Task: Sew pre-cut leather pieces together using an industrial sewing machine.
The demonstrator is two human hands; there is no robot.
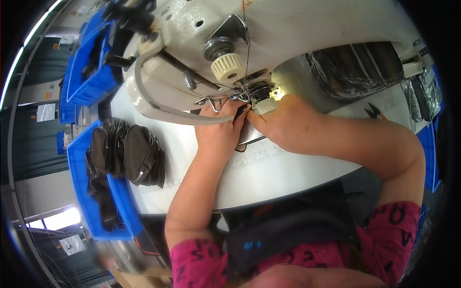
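Observation:
A white sewing machine (307, 24) arches over both hands, with its presser area partly hidden by the thread guides and a cream dial. My left hand (216, 127) lies just below the needle area, its fingers closed on the edge of a small dark fabric piece (240, 113). From the other side my right hand (290, 125) curls in, thumb and forefinger pinched at the same piece. Most of that piece is hidden by the fingers and machine. A small lamp (275, 90) lights the spot.
Black zippered pouches (140, 156) sit at the left table edge beside a blue bin (86, 177). Plastic-wrapped dark goods (355, 69) lie behind my right forearm, near thread snips (374, 112). Another blue bin (96, 72) stands far left. A printed ruler (254, 158) crosses the white table.

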